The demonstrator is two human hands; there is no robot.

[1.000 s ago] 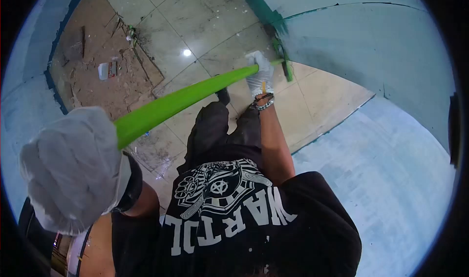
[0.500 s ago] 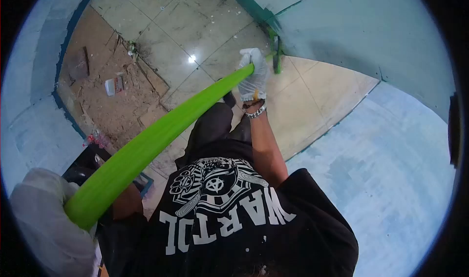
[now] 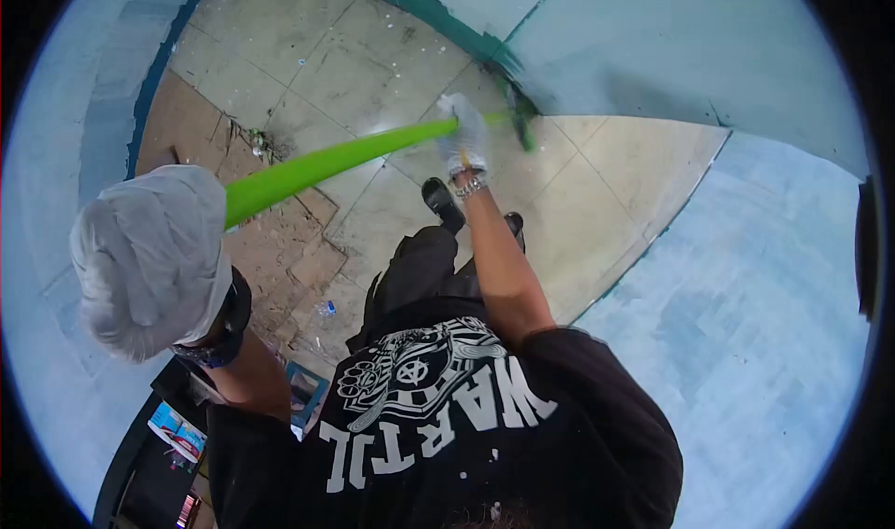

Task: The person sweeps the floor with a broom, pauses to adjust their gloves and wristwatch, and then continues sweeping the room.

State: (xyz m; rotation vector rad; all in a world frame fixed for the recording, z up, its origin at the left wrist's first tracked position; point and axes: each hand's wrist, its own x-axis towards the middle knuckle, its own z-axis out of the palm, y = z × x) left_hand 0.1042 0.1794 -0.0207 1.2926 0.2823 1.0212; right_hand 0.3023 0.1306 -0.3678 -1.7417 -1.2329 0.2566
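Note:
A long bright green broom (image 3: 345, 161) slants across the view, with both of my gloved hands wrapped round its handle. My left hand (image 3: 149, 263), in a loose white glove, closes on the top end of the handle at the left. Farther down the handle, my right hand (image 3: 463, 133) grips it, also in a white glove. The green and dark broom head (image 3: 520, 117) is at the floor near the foot of the wall. It is blurred, so its bristles are hard to make out.
Pale floor tiles (image 3: 354, 72) carry specks and dirt. Brown debris and broken board (image 3: 312, 249) lie at the left. Blue-green walls (image 3: 671, 54) stand ahead and to the right. My shoes (image 3: 442, 203) are on the tiles. A dark shelf with boxes (image 3: 177, 431) is at lower left.
My left hand has risen and moved right with the handle's top end. My right hand has shifted slightly left. More floor and the dark shelf now show at lower left.

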